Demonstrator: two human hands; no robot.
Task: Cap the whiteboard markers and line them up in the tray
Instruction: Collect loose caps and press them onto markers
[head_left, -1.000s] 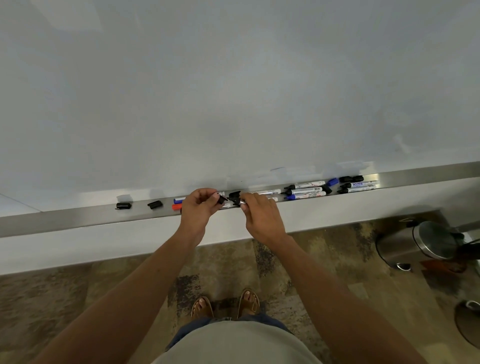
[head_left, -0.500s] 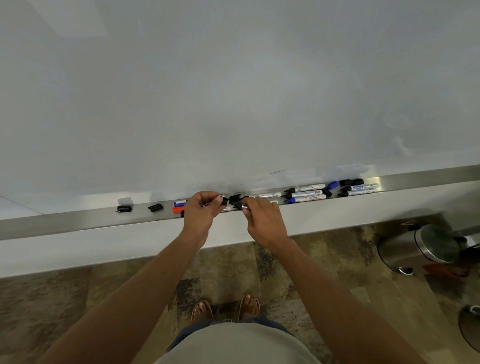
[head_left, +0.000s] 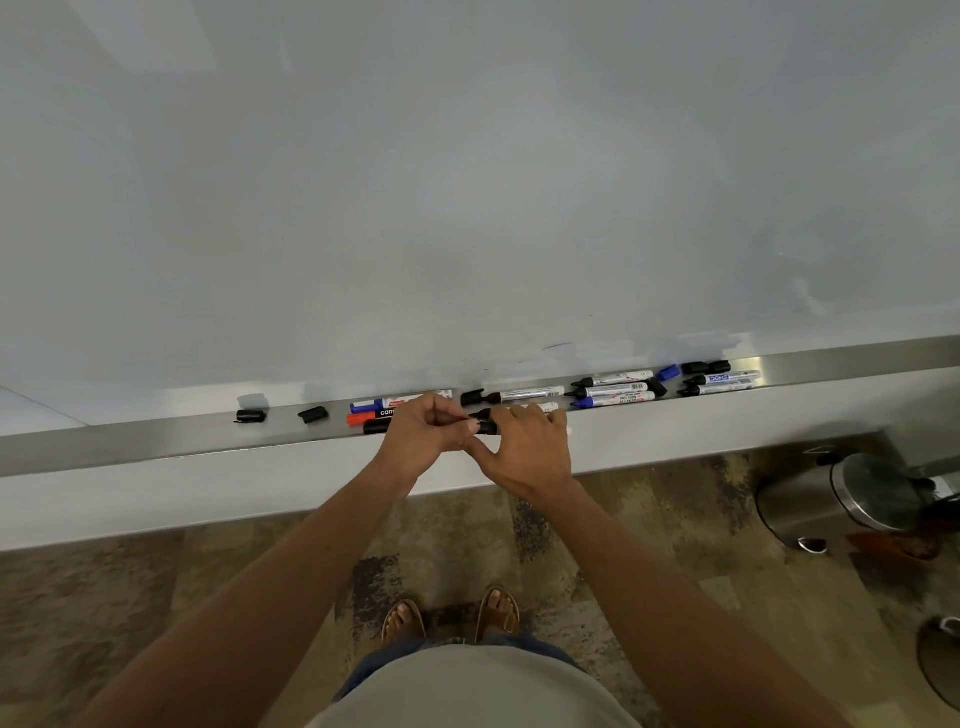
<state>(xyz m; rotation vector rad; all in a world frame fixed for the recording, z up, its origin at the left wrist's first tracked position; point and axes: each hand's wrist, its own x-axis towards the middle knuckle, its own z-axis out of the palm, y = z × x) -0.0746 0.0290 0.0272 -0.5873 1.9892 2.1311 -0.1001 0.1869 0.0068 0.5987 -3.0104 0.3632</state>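
Observation:
A long steel tray runs under the whiteboard. My left hand pinches a black cap just in front of the tray. My right hand grips a black marker, mostly hidden under its fingers, and its tip meets the cap. Left of my hands lie a blue marker, a red marker and a black marker. Two loose black caps sit further left. To the right are an uncapped marker and three stacked markers.
A loose blue cap, a black cap and two more markers lie at the tray's right. A steel pedal bin stands on the patterned carpet at right, with a second bin nearer me. My sandalled feet are below.
Both hands have drawn slightly toward me off the tray and closed together. The cap in the left hand has come onto the tip of the marker in the right.

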